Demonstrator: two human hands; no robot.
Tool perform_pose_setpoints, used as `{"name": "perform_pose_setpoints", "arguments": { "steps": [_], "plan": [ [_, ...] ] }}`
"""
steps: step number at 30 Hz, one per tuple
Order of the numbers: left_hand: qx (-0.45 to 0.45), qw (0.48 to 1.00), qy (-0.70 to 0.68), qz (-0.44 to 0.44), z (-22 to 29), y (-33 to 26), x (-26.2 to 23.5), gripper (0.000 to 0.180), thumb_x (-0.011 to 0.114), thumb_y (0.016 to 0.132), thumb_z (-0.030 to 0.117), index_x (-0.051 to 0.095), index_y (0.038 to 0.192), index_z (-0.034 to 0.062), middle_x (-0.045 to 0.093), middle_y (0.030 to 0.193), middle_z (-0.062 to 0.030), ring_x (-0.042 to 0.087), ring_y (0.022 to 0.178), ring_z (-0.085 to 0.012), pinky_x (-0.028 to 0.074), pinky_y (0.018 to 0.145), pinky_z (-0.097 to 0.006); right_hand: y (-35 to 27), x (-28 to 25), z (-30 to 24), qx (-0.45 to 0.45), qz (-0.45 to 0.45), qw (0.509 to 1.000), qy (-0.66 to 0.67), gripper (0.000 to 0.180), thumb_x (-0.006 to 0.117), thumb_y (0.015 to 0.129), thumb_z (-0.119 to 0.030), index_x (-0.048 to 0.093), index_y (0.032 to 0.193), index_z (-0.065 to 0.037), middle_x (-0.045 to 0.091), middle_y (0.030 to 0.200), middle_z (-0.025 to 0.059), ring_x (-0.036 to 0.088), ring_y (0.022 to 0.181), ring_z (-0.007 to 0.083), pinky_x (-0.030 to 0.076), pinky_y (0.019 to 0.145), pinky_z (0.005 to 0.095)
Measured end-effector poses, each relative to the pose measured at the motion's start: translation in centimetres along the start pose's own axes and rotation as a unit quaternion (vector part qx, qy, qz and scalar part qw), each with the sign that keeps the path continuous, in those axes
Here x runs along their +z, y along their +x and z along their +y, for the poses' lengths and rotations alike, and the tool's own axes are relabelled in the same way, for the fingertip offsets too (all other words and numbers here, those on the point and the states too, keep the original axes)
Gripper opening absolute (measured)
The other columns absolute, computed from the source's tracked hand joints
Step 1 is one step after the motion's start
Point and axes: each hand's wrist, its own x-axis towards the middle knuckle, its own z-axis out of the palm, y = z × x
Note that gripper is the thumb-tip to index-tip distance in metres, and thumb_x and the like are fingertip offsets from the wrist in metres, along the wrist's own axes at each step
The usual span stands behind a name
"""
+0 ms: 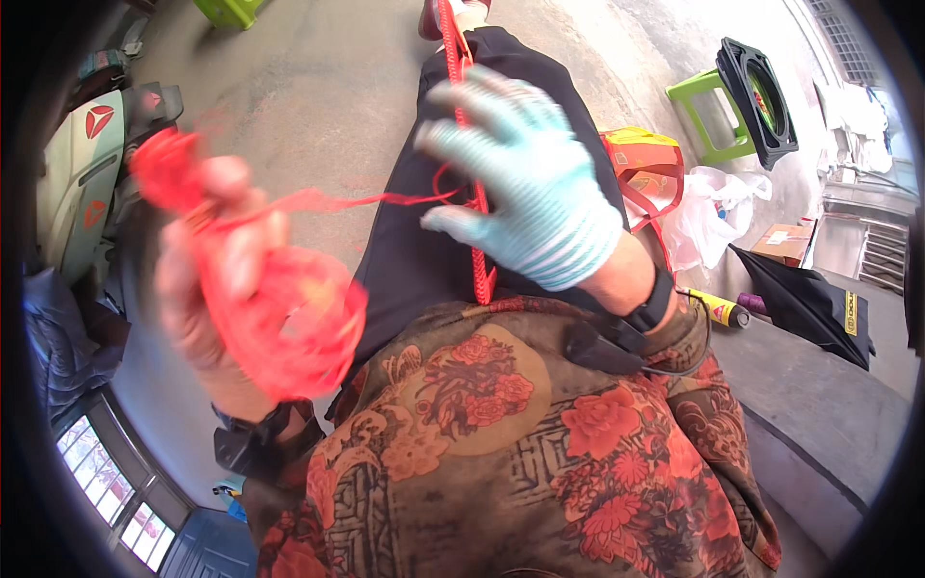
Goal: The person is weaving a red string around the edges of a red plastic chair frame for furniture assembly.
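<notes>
My bare left hand (231, 241) is blurred by motion and closed around a bundle of red plastic cord (308, 323), with a bunched end sticking out above the fingers. One thin red strand (356, 197) runs from the bundle across my lap to a long red braided strip (479, 241). That strip lies lengthwise over my dark trousers, reaching up towards my shoe. Above it, my right hand (540, 183), in a light blue striped glove, has its fingers stretched and thumb apart. The hand partly hides the strip and a small red loop beside it.
A green stool (713, 116) with a black square frame stands at the far right. Nearer are a red and yellow bag (646, 159), a white plastic bag (708, 217), a yellow can (718, 308) and a black umbrella (809, 303). A pale scooter (82, 173) is on the left.
</notes>
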Motion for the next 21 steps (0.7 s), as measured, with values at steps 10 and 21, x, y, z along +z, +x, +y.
{"name": "perform_pose_setpoints", "arguments": {
  "steps": [10,21],
  "plan": [
    [-0.143,0.871,0.437,0.174,-4.0,2.2,-0.6,0.051,0.068,0.088,0.007,0.053,0.136,-0.0006,0.066,0.104,-0.0044,0.064,0.083,-0.0092,0.053,0.076,-0.027,-2.6,-2.6,0.6,0.346,-0.017,0.639,0.687,0.010,0.062,0.096,-0.014,0.059,0.095,-0.004,0.061,0.071,0.0070,0.065,0.068,0.0215,0.054,0.072,0.0375],
    [-0.149,0.875,0.442,0.127,-9.7,1.8,-1.8,0.054,0.077,0.084,0.009,0.053,0.131,-0.0003,0.061,0.102,-0.0019,0.055,0.086,-0.0054,0.048,0.076,-0.022,-3.9,-4.3,-1.0,0.392,0.035,0.612,0.686,0.016,0.060,0.095,-0.019,0.058,0.101,-0.004,0.056,0.077,0.0007,0.047,0.056,0.0086,0.045,0.060,0.0267]
  ]
}}
